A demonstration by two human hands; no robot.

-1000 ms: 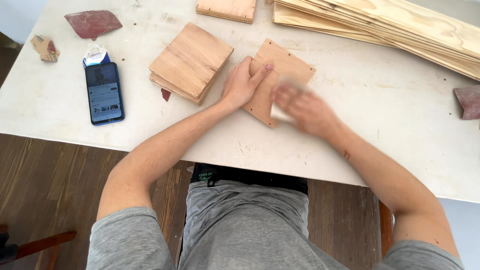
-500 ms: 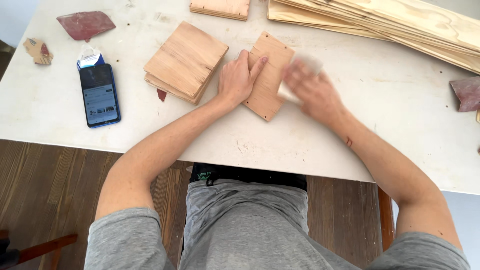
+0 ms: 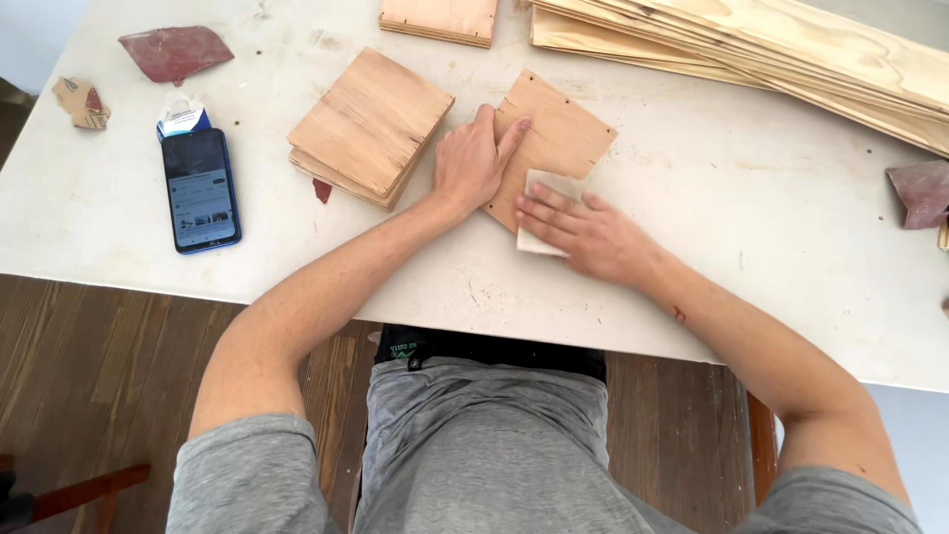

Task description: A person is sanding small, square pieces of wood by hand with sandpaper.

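A small square plywood piece (image 3: pixel 565 133) lies flat on the white table (image 3: pixel 751 198), turned like a diamond. My left hand (image 3: pixel 476 158) presses flat on its left corner, fingers together. My right hand (image 3: pixel 583 229) lies flat over a pale sheet of sandpaper (image 3: pixel 540 188) at the piece's near corner, pressing it down onto the wood and table. A stack of similar square wood pieces (image 3: pixel 368 124) sits just left of my left hand.
A blue phone (image 3: pixel 201 190) lies at the left with a small packet (image 3: pixel 181 117) above it. Reddish sandpaper scraps (image 3: pixel 176 51) lie at far left and at the right edge (image 3: pixel 921 191). Long plywood strips (image 3: pixel 791 49) and another wood piece (image 3: pixel 440 18) line the far side.
My right hand with the sandpaper has slid back toward me, from the piece's far right edge to its near corner. My left hand has stayed on the wood.
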